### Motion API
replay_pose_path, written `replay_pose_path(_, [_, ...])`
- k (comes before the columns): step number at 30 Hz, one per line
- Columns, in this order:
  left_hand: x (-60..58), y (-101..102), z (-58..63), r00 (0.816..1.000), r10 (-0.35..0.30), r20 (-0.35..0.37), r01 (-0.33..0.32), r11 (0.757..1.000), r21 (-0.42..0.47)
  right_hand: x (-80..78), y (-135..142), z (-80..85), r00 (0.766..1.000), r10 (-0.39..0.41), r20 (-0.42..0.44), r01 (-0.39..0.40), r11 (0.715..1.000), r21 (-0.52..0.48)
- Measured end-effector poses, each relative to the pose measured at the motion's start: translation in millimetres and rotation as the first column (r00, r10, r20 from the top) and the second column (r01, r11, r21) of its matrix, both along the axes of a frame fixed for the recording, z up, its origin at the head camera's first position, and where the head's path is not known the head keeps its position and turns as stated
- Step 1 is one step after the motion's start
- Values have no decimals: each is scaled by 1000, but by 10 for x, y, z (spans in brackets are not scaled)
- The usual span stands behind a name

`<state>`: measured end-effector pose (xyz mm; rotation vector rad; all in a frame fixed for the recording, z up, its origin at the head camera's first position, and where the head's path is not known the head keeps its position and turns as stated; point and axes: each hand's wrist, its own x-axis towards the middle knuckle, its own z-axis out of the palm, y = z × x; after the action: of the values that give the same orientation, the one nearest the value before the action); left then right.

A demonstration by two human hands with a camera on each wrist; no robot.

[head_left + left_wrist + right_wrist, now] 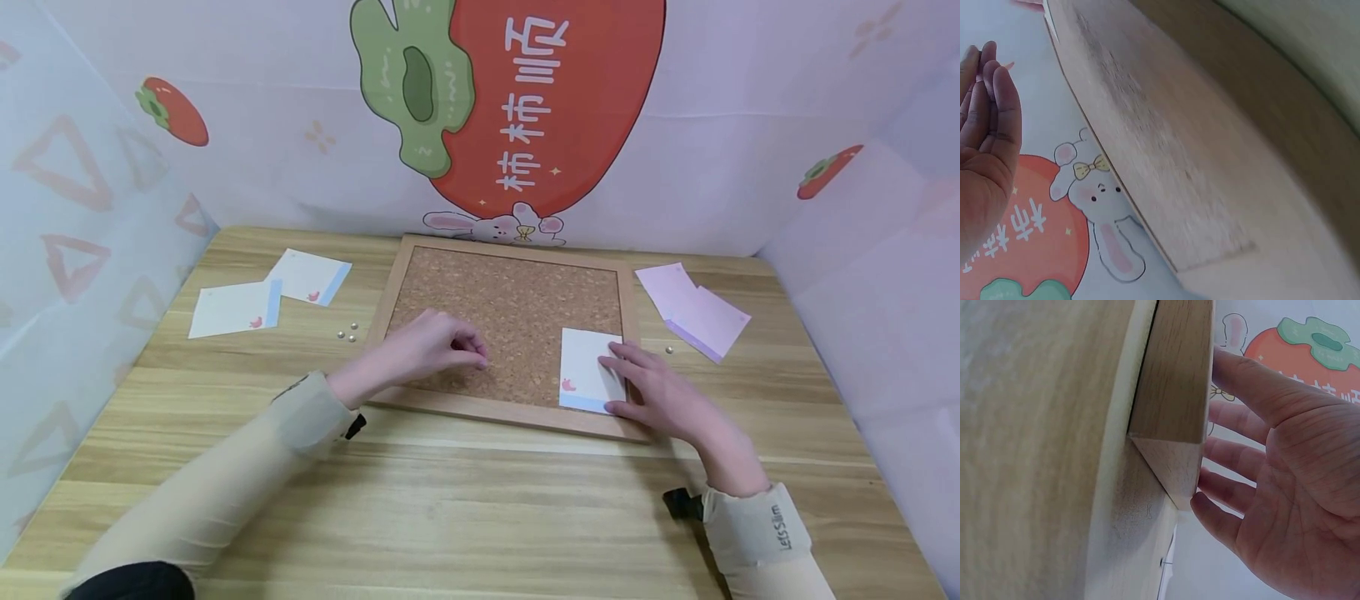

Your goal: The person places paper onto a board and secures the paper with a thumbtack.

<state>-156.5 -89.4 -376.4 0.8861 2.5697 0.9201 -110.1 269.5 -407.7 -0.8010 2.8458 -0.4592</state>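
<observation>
A white note card (588, 367) with a blue strip and a small pink print lies on the right part of the framed cork board (517, 292). My right hand (660, 392) rests at the card's right side, fingers spread and fingertips on it. In the right wrist view, that hand (1279, 469) reaches over the board's wooden edge. Over the left middle of the cork is my left hand (431, 346), fingers bent and thumb close to the index fingertip. Whether a small thing sits between those fingertips, I cannot tell. The left wrist view shows this hand (988, 125) at its left edge.
Two more white cards (234, 310) overlap left of the board, with several small round metallic pins (352, 337) nearby. Right of it lie two overlapping lilac cards (708, 321) and one pin (669, 350). A printed cloth (720, 167) stands behind the wooden table (450, 517).
</observation>
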Motion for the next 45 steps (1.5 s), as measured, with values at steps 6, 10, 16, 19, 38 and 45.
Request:
replay_pose_path(6, [-28,105,8,985,19,174,-33,996,81,-1,2,4,1000,-2,7,2,1000,4])
replay_pose_path(10, [-47,182,10,969,11,245,-41,992,118,0,3,3,1000,1,5,-2,1000,6])
replay_pose_path(16, [-87,262,45,969,19,245,-43,995,94,-6,9,5,1000,0,9,0,1000,1])
replay_pose_path(19, [-109,306,59,972,25,235,-43,997,70,-6,11,4,1000,-2,10,2,1000,1])
replay_pose_path(38, [-76,716,24,991,-4,132,-1,1000,31,5,-4,-6,1000,-9,14,8,1000,11])
replay_pose_path(45, [-82,824,24,992,-16,121,14,1000,20,5,-8,-3,1000,-10,19,10,1000,11])
